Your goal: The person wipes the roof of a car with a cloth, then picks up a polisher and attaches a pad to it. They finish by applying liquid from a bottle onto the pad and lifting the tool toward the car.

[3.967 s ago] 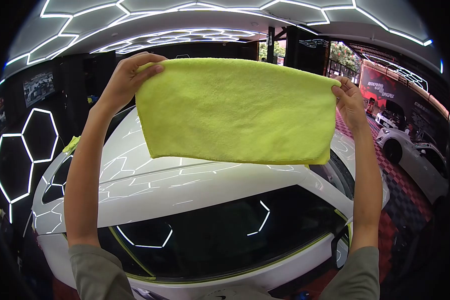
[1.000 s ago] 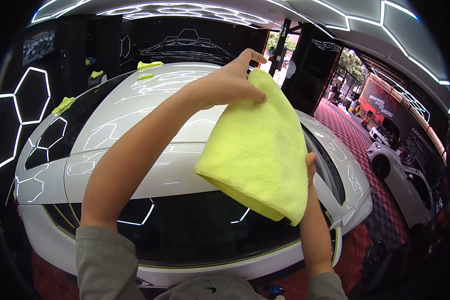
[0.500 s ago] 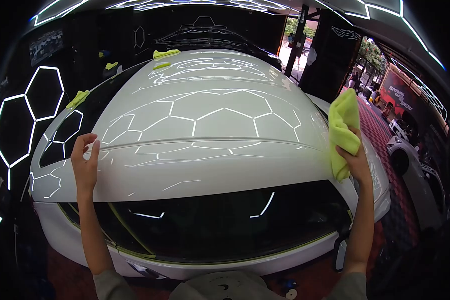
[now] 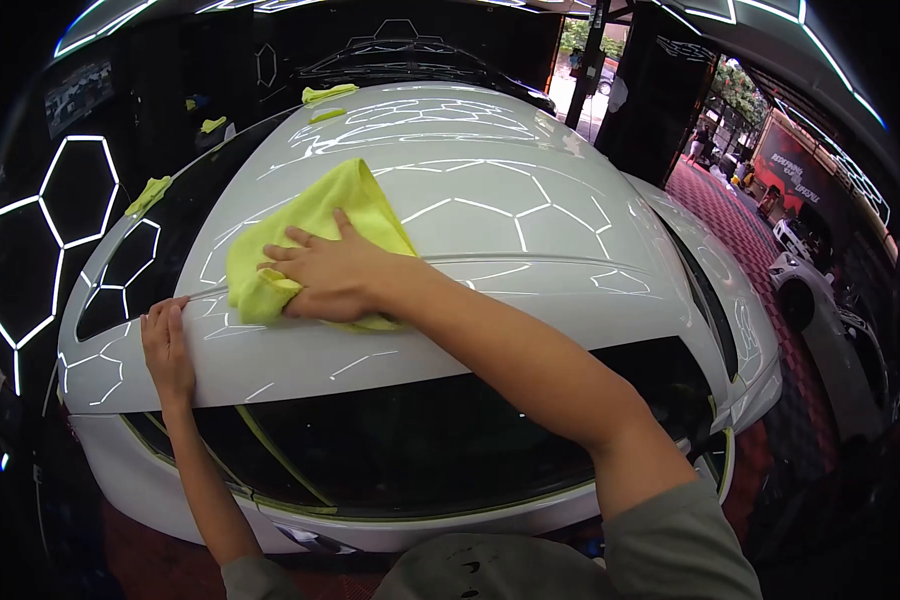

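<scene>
On white car roof (image 4: 560,235), spread right hand (image 4: 335,275) pressed yellow-green cloth (image 4: 315,203); left hand (image 4: 170,352), holding nothing, rested nearby. Wiping apparently under way; portions done and left indiscernible.

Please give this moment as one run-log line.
right hand: spread on yellow-green cloth | cloth: on white car roof | left hand: on roof

The right hand (image 4: 335,275) hides the middle of the cloth (image 4: 320,210), its own palm out of sight; the cloth covers a patch of roof (image 4: 490,220). The right arm (image 4: 530,370) blocks part of the window (image 4: 400,450). The bottom edge cuts off the shirt (image 4: 490,570), whose mark is unclear. The screen's (image 4: 80,98) picture and the distant person (image 4: 698,145) are too small to make out
</scene>
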{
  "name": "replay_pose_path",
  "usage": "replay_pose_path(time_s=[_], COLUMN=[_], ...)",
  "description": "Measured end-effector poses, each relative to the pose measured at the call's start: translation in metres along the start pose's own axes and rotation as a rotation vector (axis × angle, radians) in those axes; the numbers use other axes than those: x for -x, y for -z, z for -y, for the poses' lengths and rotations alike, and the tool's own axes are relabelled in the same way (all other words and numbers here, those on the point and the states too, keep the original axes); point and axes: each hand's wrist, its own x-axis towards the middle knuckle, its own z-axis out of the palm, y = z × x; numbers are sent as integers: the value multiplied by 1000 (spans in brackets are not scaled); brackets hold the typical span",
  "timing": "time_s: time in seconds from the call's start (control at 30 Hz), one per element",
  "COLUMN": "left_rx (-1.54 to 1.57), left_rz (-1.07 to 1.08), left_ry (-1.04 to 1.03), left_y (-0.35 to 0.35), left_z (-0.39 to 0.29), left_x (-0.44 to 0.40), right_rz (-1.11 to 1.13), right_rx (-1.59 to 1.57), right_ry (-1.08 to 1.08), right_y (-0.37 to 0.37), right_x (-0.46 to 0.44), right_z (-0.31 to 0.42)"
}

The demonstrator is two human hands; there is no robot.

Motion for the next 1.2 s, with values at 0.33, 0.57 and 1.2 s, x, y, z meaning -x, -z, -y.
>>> replay_pose_path(time_s=[0.33,0.57,1.2], left_rx=[-38,-42,16], left_rz=[-51,-18,-91], left_ry=[-20,60,-12], left_y=[0,0,0], left_z=[1,1,-1], left_x=[0,-3,-5], right_rz=[-533,-397,-798], right_rx=[-816,-226,-596], right_ry=[-1055,-1124,-1338], right_y=[15,22,-19], right_x=[370,200,412], right_z=[-162,-120,-309])
